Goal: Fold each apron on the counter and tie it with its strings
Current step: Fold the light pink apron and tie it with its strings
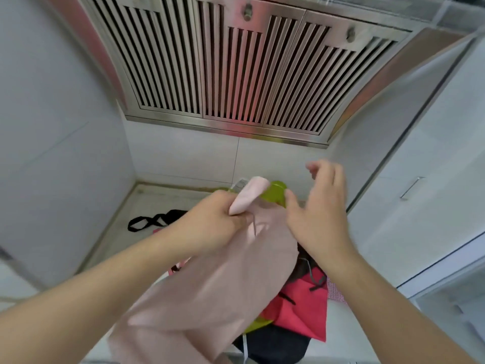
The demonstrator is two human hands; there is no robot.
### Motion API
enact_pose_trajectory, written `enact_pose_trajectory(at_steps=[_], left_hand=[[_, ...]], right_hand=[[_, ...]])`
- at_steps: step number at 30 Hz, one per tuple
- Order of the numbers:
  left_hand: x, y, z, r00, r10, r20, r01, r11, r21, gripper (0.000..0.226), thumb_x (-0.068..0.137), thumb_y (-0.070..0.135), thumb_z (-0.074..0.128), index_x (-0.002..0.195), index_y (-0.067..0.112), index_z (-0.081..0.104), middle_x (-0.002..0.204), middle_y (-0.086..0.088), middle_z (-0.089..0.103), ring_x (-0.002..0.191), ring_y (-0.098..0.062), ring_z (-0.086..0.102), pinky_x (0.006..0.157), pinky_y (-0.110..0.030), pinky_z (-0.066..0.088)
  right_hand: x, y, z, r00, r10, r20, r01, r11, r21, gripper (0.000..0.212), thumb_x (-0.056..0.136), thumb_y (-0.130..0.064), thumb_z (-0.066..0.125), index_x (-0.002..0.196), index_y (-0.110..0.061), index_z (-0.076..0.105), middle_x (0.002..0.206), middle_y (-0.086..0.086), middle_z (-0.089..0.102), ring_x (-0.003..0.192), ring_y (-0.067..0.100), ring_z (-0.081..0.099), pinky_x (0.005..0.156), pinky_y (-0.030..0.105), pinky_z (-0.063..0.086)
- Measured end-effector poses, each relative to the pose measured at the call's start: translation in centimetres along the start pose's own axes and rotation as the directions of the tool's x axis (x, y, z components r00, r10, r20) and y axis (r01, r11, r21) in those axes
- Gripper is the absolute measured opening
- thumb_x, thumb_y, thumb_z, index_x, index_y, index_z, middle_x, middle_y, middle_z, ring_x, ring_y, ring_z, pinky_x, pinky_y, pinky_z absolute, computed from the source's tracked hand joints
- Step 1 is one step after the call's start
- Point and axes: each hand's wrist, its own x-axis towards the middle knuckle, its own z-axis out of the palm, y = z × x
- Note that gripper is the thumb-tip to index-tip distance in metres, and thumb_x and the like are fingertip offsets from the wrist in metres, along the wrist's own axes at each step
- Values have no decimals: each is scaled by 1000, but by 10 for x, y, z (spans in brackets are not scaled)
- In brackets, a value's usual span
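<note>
My left hand [215, 219] grips the top of a pale pink apron [210, 285] and holds it up above the counter [123, 214]; the cloth hangs down toward me. Just right of it, my right hand [320, 211] hovers with fingers spread and holds nothing. Beneath the pink apron lies a heap of others: a red apron [301, 308], a lime green apron [275, 193] and a black apron [273, 342]. A thin string [245, 345] dangles from the pink cloth.
A black apron strap [147, 222] lies on the counter at the left, near the white wall. A steel range hood [236, 69] hangs overhead. White cabinets with a handle [412, 189] stand on the right.
</note>
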Motion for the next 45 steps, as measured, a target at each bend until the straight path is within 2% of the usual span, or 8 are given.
enact_pose_trajectory(at_steps=[6, 10, 16, 20, 27, 32, 37, 45], left_hand=[[-10, -6, -23, 1000, -4, 13, 9, 940, -341, 49, 103, 0, 57, 65, 29, 70, 66, 11, 65, 59, -4, 59, 59, -14, 44], [-11, -10, -32, 998, 6, 61, 21, 906, -422, 24, 93, 6, 68, 74, 21, 67, 79, -3, 64, 76, -18, 60, 72, -30, 48], [-12, -47, -82, 917, -301, -261, 162, 880, -447, 13, 88, 10, 75, 101, 8, 76, 102, -26, 76, 88, -37, 70, 83, -54, 52], [-13, -65, -101, 824, -387, -413, 517, 812, 272, 63, 76, 39, 79, 129, 15, 55, 115, -6, 70, 106, -35, 67, 93, -50, 58], [3, 37, -39, 963, 265, 42, -263, 904, 337, 62, 77, 53, 79, 132, 39, 53, 126, 23, 64, 117, 5, 60, 98, -21, 50], [15, 38, -35, 974, 205, -93, -196, 976, 98, 20, 94, 13, 69, 87, 31, 74, 79, 9, 74, 70, -4, 58, 63, -23, 49], [4, 37, -46, 978, 198, 70, -193, 978, -73, 20, 104, 22, 63, 106, 30, 81, 102, 1, 81, 98, -28, 75, 94, -48, 58], [-5, 32, -80, 974, 195, -114, -216, 952, -218, 22, 100, 25, 63, 103, 14, 82, 103, -9, 80, 98, -23, 77, 84, -32, 61]], right_hand=[[-49, 59, 39, 468, 161, 869, -841, 381, 383, 65, 87, -53, 71, 136, -11, 65, 133, 11, 70, 129, 29, 63, 113, 44, 45], [-59, 67, 43, 385, 41, 922, -725, 631, 275, 59, 77, -22, 88, 132, -15, 67, 125, 2, 75, 121, 19, 69, 106, 37, 52], [-8, 92, -1, 635, 158, 756, -351, 931, 100, 17, 81, -25, 87, 79, -13, 77, 69, -9, 63, 67, 5, 57, 62, 24, 42], [46, 54, -49, 842, 11, 539, -44, 998, 49, 23, 96, -22, 68, 74, -14, 66, 64, -1, 56, 65, 11, 52, 61, 30, 38], [52, -62, -38, 653, -557, 512, 556, 813, 175, 15, 82, -18, 60, 79, -29, 69, 68, -12, 60, 71, 13, 54, 79, 39, 48], [43, -38, -25, 878, -310, 366, 131, 888, 440, 49, 81, -26, 83, 123, -25, 58, 120, -9, 59, 113, 8, 58, 89, 19, 49], [19, 17, 1, 498, -204, 842, -300, 871, 389, 46, 85, -10, 81, 128, -20, 67, 122, -3, 74, 117, 18, 69, 103, 46, 54], [29, 35, 7, 684, -267, 679, -118, 878, 464, 24, 79, -25, 80, 70, -13, 62, 84, 5, 58, 82, 24, 61, 85, 45, 52]])
